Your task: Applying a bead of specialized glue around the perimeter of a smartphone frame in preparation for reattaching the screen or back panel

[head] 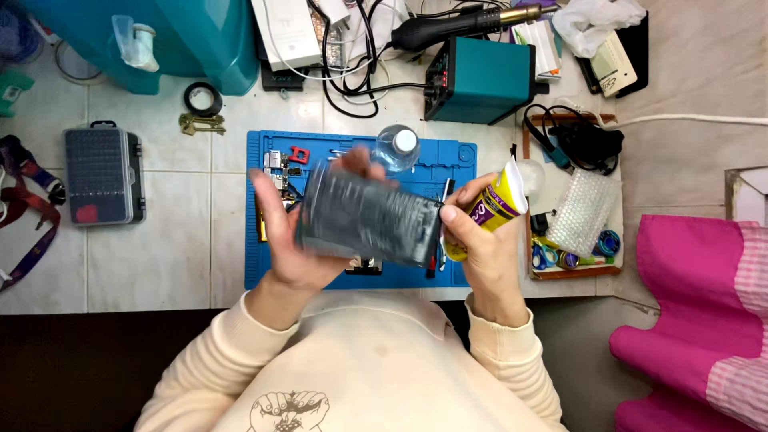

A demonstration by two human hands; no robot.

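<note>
Left hand (292, 232): frame centre, gripping blurred dark flat panel (370, 218)
Right hand (484, 244): clasping yellow-purple tube (492, 210), touching the panel's edge
Beneath: blue mat (264, 152)

Teal station (480, 80), grey bit case (102, 174), pink cloth (704, 304).

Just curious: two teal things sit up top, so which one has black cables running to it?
The small teal box at upper right; the large teal bin at upper left has none.

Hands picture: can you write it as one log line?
left hand: holds dark flat pack | right hand: holds yellow tube | below: blue mat
</note>
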